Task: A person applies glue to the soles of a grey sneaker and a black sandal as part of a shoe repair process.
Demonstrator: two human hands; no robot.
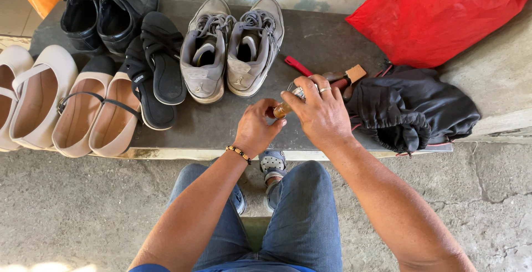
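Both hands are working a small tin just in front of the grey sneakers, over the dark ledge. The left hand is closing on its brass-coloured end; the right hand is gripping it from above, fingers wrapped. It is probably a polish tin being opened, though the hands are covering most of it, so I cannot tell whether the lid is off.

Progress looks early: the sneakers are showing no polish or brush contact. A wooden-handled brush and a red tool are lying untouched right of the sneakers (beside the black drawstring bag). Left of the sneakers, black sandals and beige flats are waiting.
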